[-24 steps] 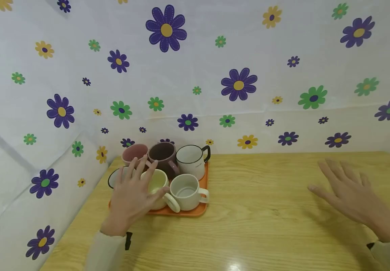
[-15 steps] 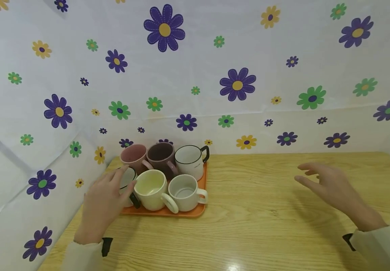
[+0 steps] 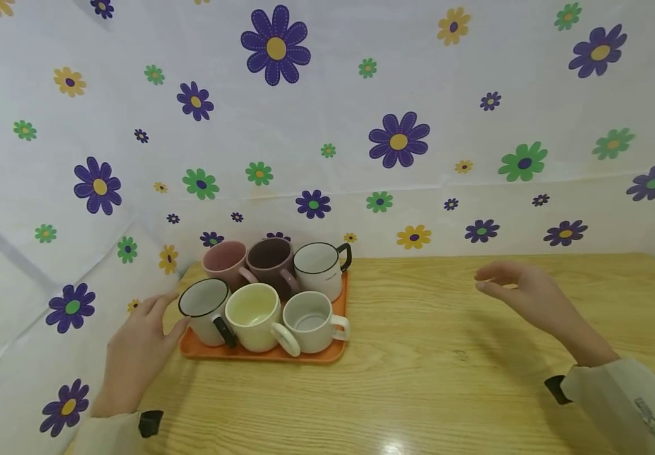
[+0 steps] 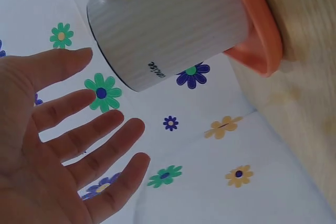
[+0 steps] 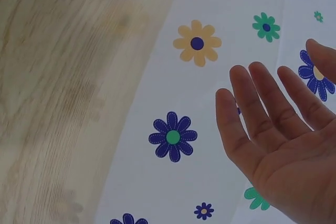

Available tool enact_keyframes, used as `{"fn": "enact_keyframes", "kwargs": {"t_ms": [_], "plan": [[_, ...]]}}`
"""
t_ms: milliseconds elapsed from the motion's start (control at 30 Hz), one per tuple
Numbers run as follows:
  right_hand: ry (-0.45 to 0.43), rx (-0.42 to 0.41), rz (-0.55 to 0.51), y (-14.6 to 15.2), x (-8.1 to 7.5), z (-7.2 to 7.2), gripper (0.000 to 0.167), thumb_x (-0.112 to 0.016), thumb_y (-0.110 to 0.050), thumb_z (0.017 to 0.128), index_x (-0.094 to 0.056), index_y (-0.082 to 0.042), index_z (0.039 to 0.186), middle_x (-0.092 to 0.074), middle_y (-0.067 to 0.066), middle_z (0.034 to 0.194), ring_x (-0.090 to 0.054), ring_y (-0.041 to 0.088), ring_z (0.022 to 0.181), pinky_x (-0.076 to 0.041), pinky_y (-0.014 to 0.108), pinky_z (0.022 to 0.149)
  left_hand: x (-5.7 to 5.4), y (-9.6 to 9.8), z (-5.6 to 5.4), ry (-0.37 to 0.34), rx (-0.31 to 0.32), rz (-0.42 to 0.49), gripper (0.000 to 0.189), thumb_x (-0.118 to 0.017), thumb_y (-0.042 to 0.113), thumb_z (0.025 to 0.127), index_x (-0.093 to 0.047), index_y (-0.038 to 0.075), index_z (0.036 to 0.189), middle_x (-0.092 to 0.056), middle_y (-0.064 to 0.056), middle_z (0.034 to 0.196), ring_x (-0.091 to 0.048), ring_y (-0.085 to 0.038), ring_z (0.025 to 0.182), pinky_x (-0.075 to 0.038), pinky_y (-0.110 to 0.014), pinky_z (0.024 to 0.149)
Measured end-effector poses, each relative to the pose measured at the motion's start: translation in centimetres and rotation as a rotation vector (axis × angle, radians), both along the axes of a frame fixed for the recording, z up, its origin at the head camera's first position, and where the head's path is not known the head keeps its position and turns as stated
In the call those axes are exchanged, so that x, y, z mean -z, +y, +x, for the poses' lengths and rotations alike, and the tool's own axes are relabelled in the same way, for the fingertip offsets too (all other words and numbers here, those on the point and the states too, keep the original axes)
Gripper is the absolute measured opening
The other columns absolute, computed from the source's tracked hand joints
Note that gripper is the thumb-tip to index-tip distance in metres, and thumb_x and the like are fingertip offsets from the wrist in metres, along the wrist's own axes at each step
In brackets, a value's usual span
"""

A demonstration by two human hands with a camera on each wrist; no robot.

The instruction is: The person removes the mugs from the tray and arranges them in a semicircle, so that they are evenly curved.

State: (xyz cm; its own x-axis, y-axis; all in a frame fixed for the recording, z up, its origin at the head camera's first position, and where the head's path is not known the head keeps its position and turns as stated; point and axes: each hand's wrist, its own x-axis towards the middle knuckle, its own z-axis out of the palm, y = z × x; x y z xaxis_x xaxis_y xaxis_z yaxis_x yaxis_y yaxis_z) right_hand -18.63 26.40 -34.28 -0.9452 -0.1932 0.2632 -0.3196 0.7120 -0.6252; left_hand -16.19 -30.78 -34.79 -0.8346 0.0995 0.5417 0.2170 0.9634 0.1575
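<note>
Your left hand [image 3: 141, 354], grip apart and empty, is just beside the black-rimmed mug [image 3: 203, 321], lower left of the head frame; your right hand [image 3: 537, 304] (empty too) hangs apart at right. Judging by looks, it's rigid, slick, chippable: favour its black handle [image 3: 225, 332].

2 wht blk-rimmed mugs [image 3: 204, 317], orange tray [image 3: 208, 352], wht flower-print cloth [image 3: 327, 101].

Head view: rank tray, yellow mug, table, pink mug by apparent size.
Largest to smallest:
1. Table
2. Tray, by outline
3. Yellow mug
4. Pink mug, visible part only; it's farther back, so true size is unsure.
</note>
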Motion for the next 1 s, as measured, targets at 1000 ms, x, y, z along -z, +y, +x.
{"fn": "enact_keyframes", "kwargs": {"t_ms": [1000], "plan": [[-0.224, -0.218, -0.386, -5.4, -1.3, -2.1, 0.034, -0.064, -0.016, 0.102, -0.061, 0.009, 0.126, -0.066, 0.024, 0.124, -0.069, 0.025, 0.104, -0.059, 0.036, 0.086, 2.3, -3.6, -2.3, -0.744, 0.109, 0.557, 0.069, -0.067, 0.015, 0.098, -0.032, -0.018, 0.146, -0.038, -0.043, 0.145, -0.051, -0.056, 0.124, -0.056, -0.052, 0.089]]}}
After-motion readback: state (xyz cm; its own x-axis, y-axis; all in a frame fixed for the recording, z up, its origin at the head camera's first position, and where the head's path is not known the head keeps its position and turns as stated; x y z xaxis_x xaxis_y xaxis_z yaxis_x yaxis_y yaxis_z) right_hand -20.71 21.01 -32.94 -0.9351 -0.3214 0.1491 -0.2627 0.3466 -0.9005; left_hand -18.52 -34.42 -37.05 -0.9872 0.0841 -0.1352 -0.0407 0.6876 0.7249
